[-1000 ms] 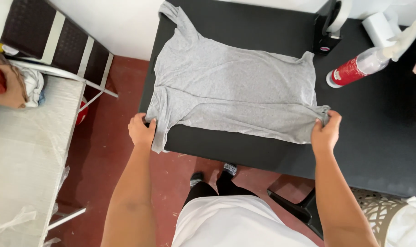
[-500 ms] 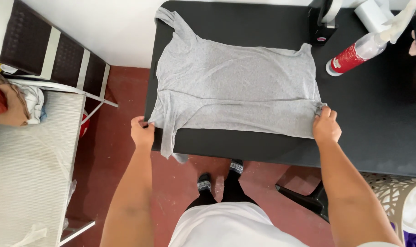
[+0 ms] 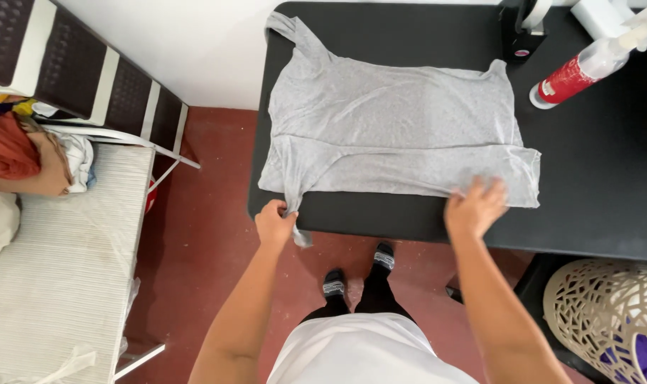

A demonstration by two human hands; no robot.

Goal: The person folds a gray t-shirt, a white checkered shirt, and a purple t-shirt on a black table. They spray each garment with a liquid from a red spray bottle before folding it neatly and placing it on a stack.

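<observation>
Item: grey cotton T-shirt, spread on the black table, near edge folded. Left hand pinched the hem corner; right hand was pressed flat, fingers spread. Folding judged under way; smoothing judged due.

1. The shirt is light grey, speckled and wrinkled.
2. It lies flat on my black bench, its near long edge folded over.
3. One corner hangs over the bench's front edge.
</observation>
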